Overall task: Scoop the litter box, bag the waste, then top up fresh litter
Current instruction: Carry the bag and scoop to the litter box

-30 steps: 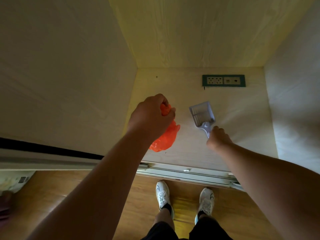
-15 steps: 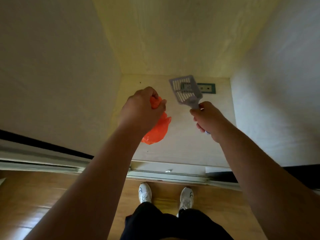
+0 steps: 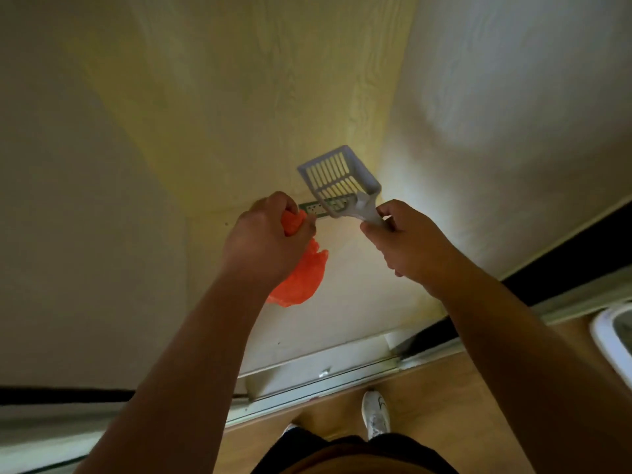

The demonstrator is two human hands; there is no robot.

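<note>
The litter scoop (image 3: 337, 182) is held in the air inside the cabinet recess, its long axis running from the handle at lower right to the slotted pan at upper left, away from the person. The right hand (image 3: 408, 246) grips the handle with curled fingers. The left hand (image 3: 265, 239) is fisted around a bunched orange plastic bag (image 3: 302, 278), which hangs below it.

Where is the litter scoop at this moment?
In the head view, the litter scoop is up in the air, right of centre, held by its handle in the right hand, above the orange bag.
</note>
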